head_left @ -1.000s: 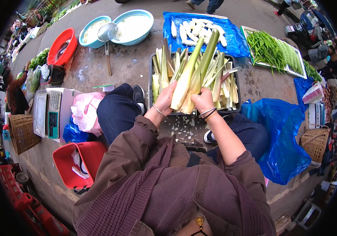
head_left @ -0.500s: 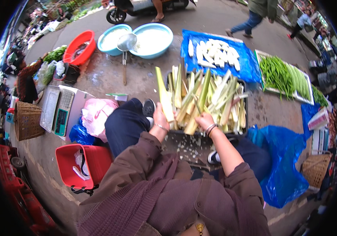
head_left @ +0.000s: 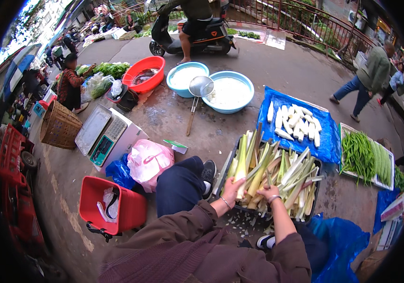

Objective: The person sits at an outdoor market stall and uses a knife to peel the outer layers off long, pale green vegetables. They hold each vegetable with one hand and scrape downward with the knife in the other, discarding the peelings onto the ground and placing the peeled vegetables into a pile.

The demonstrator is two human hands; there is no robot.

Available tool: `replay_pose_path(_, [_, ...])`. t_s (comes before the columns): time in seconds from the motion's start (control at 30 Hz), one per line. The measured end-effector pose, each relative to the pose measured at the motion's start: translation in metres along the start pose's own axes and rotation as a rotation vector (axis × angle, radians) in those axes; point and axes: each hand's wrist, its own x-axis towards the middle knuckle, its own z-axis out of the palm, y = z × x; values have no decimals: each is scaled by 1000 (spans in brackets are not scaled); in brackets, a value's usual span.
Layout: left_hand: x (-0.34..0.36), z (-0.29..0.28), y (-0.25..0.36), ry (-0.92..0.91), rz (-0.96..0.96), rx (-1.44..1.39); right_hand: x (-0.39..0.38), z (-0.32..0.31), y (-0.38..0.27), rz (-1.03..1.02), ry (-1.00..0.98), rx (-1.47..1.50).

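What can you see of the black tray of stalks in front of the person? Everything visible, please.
The black tray is a shallow dark rectangular bin, apparently plastic, sitting on the wet pavement between the person's feet. It is heaped with long pale green and cream stalks, mostly pointing away from the person, some overhanging the far rim. The left hand grips one stalk at the near edge; the right hand rests on the pile beside it. White trimmings litter the ground just before it. A blue sheet lies behind.

A red bucket [head_left: 112,207], a weighing scale [head_left: 107,137] and a wicker basket [head_left: 59,125].
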Motion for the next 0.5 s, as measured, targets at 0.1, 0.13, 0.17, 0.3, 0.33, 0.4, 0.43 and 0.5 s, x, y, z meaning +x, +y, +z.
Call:
replay_pose_path(0.1, [-4,7,-2,-121,-97,-1,-32,-26,-8,108,-136,417])
replay_pose_path(0.13, [-6,9,-4,-224,-135,-17,-47,-34,-14,126,-147,598])
replay_pose_path(0.17, [-6,10,-5,-348,-131,-53,-60,-38,-23,129,-192,813])
replay_pose_path(0.3, [-25,19,-14,-621,-492,-94,-104,-55,-48,8,-287,1059])
replay_pose_path(0.33, [-31,21,-15,-682,-461,-86,-110,-57,-50,-14,-314,1082])
replay_pose_path(0.4, [-42,28,-14,-794,-498,-41,-115,-61,-50,-92,-301,1041])
replay_pose_path(0.43, [-44,33,-11,-901,-512,-8,-118,-62,-47,-118,-195,853])
replay_pose_path(0.5, [-53,38,-11,-804,-535,143,-117,-66,-44,35,-107,859])
